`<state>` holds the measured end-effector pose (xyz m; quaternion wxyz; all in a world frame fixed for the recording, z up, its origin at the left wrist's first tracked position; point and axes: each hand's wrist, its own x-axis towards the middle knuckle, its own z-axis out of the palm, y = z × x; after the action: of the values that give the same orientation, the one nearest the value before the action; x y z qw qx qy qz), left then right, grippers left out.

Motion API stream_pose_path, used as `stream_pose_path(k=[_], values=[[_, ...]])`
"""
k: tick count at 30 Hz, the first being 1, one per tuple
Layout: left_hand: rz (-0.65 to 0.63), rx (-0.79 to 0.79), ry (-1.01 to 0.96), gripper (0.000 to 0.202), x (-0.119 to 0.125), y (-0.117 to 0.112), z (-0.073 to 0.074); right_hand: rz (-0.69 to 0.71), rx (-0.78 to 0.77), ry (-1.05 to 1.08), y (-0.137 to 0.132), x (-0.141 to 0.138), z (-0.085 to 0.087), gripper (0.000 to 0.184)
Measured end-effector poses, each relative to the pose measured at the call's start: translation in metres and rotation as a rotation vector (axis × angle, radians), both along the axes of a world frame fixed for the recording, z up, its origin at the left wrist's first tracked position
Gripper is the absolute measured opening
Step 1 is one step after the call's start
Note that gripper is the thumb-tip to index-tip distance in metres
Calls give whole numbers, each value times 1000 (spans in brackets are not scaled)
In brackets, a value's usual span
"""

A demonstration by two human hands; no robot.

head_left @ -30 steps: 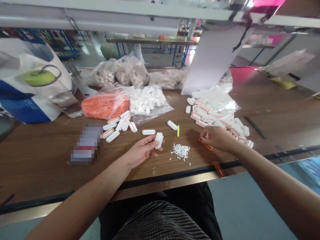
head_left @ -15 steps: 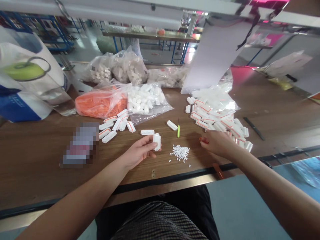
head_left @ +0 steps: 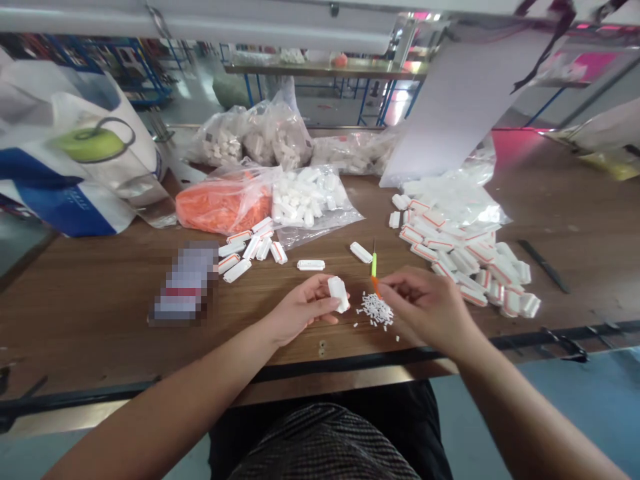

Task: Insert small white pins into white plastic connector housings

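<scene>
At the centre of the frame, the left hand [head_left: 300,310] grasped a white case [head_left: 339,294] between thumb and fingers. Right of centre, the right hand [head_left: 430,303] pinched an orange strip [head_left: 376,287] between its fingertips, near a heap of small white pegs [head_left: 379,311]. Risk of scatter: a low pass of the right hand could have swept pegs across the table [head_left: 110,287], as they lay loose. Risk of snagging: the green-handled screwdriver [head_left: 374,264] lay just beyond the strip; whether they touched could not be determined. Risk of dropping: the case was held at its edge, so a slight slip could have released it. Markings: the blue panel of the bag [head_left: 95,213] at the left carried pale lettering, too blurred to read. No brand was legible on the case or strip.
</scene>
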<state>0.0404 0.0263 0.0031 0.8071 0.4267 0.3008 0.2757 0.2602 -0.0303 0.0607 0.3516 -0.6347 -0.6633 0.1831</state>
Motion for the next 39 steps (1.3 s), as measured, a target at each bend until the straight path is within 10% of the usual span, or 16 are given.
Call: stream_pose_path(k=[6,39], values=[[41,29,-6,39,4,-5,0,37,149,-53,-6,-43,-11,18],[36,58,-50,42,6,-7,-6,-81,-99,480,-4,-58,-32,16]])
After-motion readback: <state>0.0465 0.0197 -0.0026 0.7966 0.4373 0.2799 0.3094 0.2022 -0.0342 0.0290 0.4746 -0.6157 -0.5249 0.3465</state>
